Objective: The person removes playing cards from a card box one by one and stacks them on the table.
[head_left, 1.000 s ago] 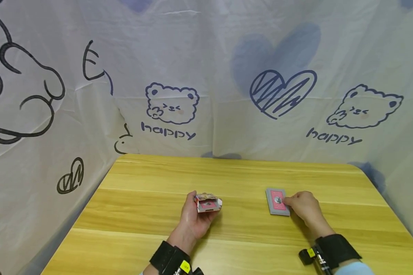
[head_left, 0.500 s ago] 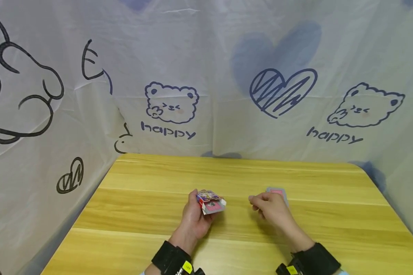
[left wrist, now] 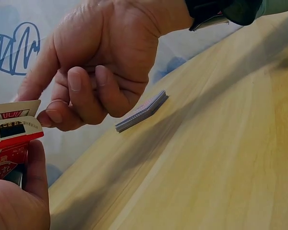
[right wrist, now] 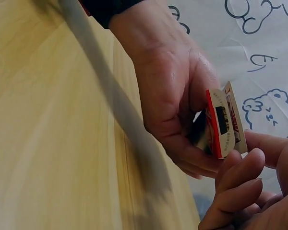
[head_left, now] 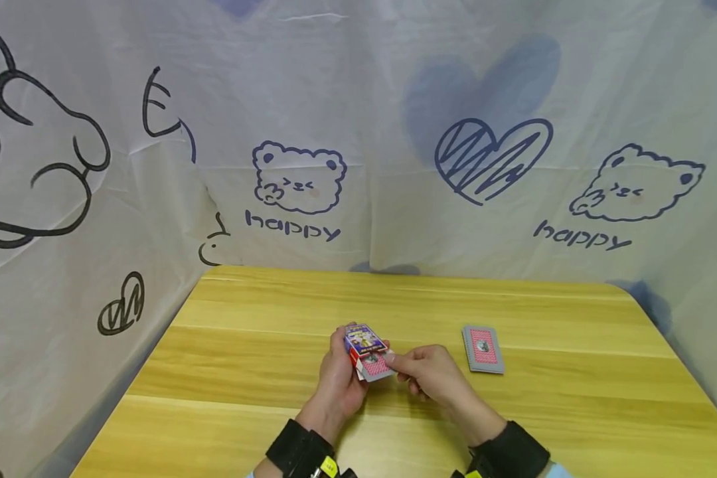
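Note:
My left hand (head_left: 342, 372) grips a small card box (head_left: 365, 342) just above the middle of the wooden table (head_left: 263, 358), its flap end open and pointing right. My right hand (head_left: 399, 363) has come up to that open end, and its thumb and forefinger pinch the flap. In the left wrist view the right hand's forefinger (left wrist: 36, 81) reaches to the box flap (left wrist: 14, 129) while the other fingers curl. In the right wrist view the card box (right wrist: 224, 125) stands on edge in the left hand (right wrist: 177, 96). A deck of red-backed cards (head_left: 482, 348) lies flat on the table to the right, untouched.
A white sheet printed with bears, hearts and "happy" (head_left: 293, 229) walls the table at the back and on both sides. The table's left edge (head_left: 155, 345) runs close along the sheet. Black straps sit on both wrists (head_left: 299, 451).
My right hand left the deck on the table and moved left to the box's open end. The left hand tilted the box slightly, so that its printed face now shows.

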`<state>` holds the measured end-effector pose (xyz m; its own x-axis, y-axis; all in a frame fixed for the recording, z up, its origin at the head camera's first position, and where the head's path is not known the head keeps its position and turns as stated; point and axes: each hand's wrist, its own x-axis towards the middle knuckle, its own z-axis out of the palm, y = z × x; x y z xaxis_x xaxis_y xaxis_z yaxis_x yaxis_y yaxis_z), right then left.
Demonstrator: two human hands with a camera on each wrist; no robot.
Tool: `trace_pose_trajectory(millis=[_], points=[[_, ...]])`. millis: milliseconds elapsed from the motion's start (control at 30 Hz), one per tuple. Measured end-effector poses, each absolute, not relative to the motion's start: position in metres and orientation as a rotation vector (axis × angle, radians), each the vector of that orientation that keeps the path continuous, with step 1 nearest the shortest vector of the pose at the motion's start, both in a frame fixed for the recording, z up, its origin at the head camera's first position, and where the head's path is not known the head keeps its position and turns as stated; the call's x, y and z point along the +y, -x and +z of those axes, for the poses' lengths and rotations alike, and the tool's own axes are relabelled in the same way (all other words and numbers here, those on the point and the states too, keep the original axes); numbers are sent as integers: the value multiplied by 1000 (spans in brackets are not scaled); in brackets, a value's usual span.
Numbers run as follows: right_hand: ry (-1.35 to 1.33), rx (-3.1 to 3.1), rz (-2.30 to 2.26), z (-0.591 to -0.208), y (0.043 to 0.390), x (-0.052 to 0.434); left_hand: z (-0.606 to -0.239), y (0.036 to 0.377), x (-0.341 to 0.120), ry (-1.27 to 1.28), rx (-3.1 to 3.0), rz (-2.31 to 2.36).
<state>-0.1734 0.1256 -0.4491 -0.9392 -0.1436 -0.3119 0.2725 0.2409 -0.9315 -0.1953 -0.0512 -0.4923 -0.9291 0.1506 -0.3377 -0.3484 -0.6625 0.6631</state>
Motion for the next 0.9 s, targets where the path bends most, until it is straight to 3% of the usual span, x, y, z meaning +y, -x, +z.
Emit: trace_pose_trajectory(millis=[467, 900], points=[[19, 1916, -1718, -449, 168, 142, -491, 198, -58, 346, 1103, 2638], [-35, 2224, -1611, -452, 171, 132, -491, 195, -55, 258, 1066, 2606]])
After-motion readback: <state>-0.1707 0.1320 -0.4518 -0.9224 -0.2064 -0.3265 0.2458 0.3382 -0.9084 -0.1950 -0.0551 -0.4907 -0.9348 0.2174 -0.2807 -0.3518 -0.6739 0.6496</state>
